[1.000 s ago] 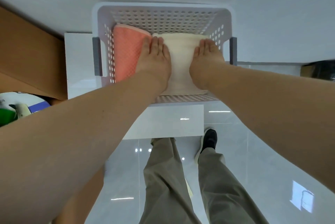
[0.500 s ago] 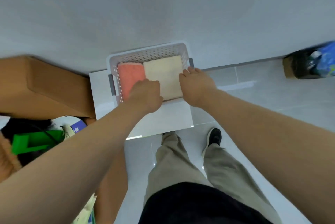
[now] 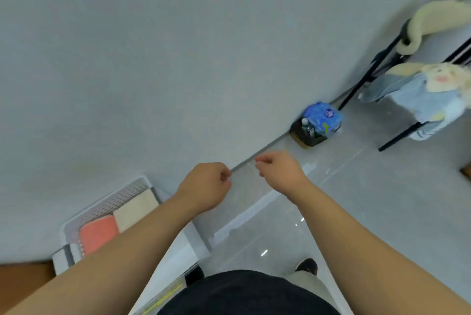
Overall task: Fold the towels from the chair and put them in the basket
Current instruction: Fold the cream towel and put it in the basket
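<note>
Two hands: the left hand (image 3: 206, 187) and right hand (image 3: 279, 173) hang side by side above the glossy floor, apart from each other.
Fingers: loosely curled on both hands, holding nothing.
Basket: a white perforated basket (image 3: 119, 196) sits near left against the wall, partly hidden behind the left forearm.
Folded towels: an orange towel (image 3: 99, 234) and a cream towel (image 3: 136, 209) lie flat inside the basket, touching side by side.
Box: a dark box (image 3: 309, 136) holding a blue packet (image 3: 321, 116) stands farther right by the wall.
Chair: a black-framed chair (image 3: 367, 77) is far right, with a pale yellow towel (image 3: 433, 18) draped over its back and light blue cloth (image 3: 428, 103) on its seat.
</note>
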